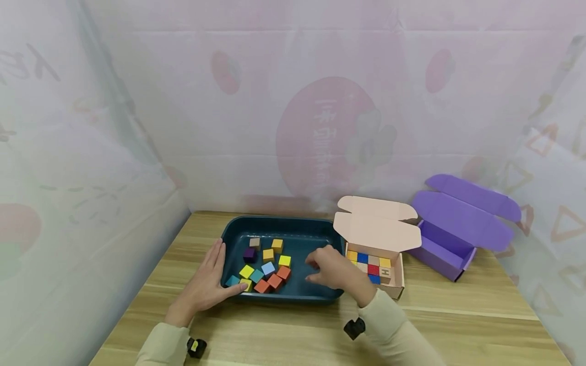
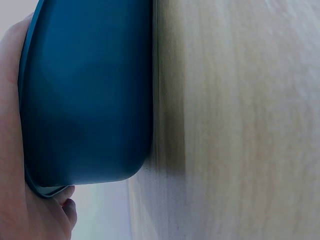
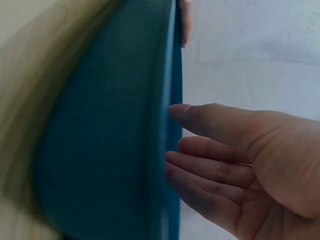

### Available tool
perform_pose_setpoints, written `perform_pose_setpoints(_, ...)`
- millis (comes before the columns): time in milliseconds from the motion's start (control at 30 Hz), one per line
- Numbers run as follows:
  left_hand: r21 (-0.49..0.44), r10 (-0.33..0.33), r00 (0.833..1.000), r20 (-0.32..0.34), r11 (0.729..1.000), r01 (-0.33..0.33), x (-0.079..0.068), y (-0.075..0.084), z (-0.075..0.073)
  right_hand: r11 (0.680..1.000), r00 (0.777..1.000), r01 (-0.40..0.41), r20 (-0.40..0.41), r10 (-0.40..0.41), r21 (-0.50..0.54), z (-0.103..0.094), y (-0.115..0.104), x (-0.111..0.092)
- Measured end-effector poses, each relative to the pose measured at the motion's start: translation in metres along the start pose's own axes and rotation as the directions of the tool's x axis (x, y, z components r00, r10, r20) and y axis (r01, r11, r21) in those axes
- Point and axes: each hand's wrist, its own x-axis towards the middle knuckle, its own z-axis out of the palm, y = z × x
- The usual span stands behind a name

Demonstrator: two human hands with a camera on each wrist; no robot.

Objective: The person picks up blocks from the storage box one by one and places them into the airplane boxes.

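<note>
A dark teal tray [image 1: 302, 297] sits on the table with several coloured cubes in its left part. Among them are orange-red cubes [image 1: 275, 281], a light blue cube [image 1: 267, 268] and a dark purple cube [image 1: 249, 254]. My left hand [image 1: 206, 284] holds the tray's near left corner, thumb over the near rim and fingers along the left side. Over the tray's right part hovers my right hand [image 1: 336, 269], fingers bent loosely. In the right wrist view its thumb [image 3: 215, 117] stands apart from the fingers, nothing between them; the tray wall hides some fingertips.
Against the tray's right side stands an open peach box [image 1: 398, 274] with several cubes inside, one lettered H [image 1: 385, 274]. Farther right is an open purple box [image 1: 441, 254], lid raised. The wooden table [image 1: 458, 315] ends at a printed cloth backdrop [image 1: 256, 127].
</note>
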Motion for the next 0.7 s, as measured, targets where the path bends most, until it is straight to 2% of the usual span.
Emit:
perform_pose_setpoints(133, -0.004, 0.002, 1.000, 0.001, 1.000, -0.002, 0.000, 0.000, 0.000, 1.000, 1.000, -0.012, 0.009, 0.012, 0.021, 0.014, -0.004, 0.011)
perform_pose_setpoints(367, -0.003, -0.003, 1.000, 0.005, 1.000, 0.003, 0.000, 0.000, -0.001, 1.000, 0.999, -0.008, -0.043, 0.009, 0.020, 0.042, -0.003, 0.027)
perform_pose_setpoints(700, -0.001, 0.004, 1.000, -0.005, 1.000, -0.004, 0.000, 0.000, -0.001, 0.989, 0.986, -0.121, -0.107, 0.130, 0.084, 0.065, -0.007, 0.039)
